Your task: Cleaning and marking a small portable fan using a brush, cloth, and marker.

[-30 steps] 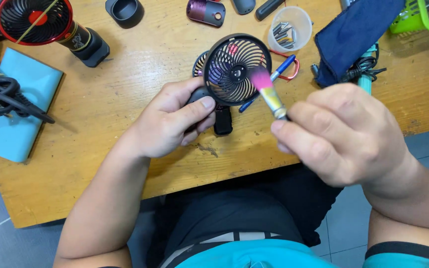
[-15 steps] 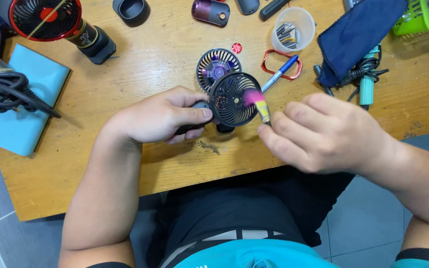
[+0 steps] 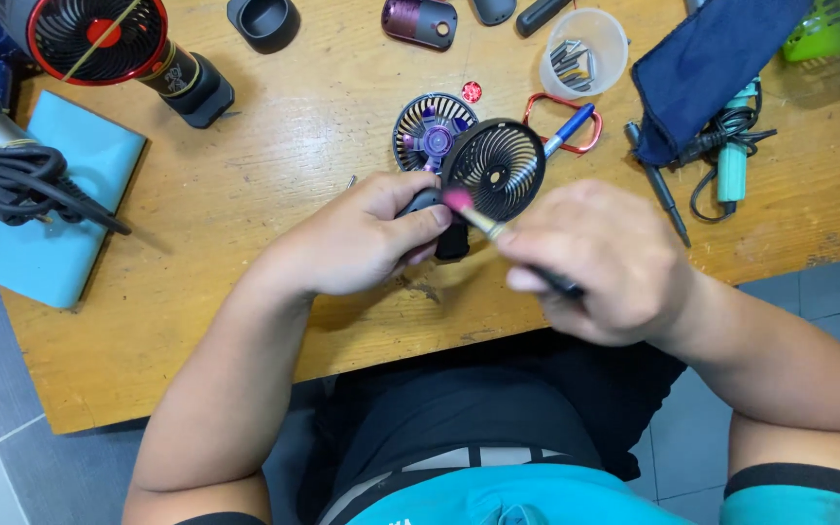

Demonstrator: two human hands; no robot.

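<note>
Left hand (image 3: 362, 238) grips black handheld fan (image 3: 491, 170) by its handle, just above wooden table (image 3: 274, 156). Right hand (image 3: 600, 258) pinches pink-tipped brush (image 3: 478, 219) at grille's lower edge. Advisable: light strokes along grille slots, fan held steady.

On the wooden table (image 3: 245, 175): two handheld fans, black (image 3: 493, 170) and red-rimmed (image 3: 99, 39); one loose grille (image 3: 425, 131); one plastic cup (image 3: 585, 49); one brush (image 3: 478, 219).

Small black handheld fan (image 3: 491, 167): round spiral-wire grille facing up, short handle enclosed in the left hand (image 3: 367, 238), held just above the wooden worktop (image 3: 274, 156). Thin brush (image 3: 483, 222): pink bristle tip touching the grille's lower edge, handle gripped in the right hand (image 3: 600, 258)
</note>
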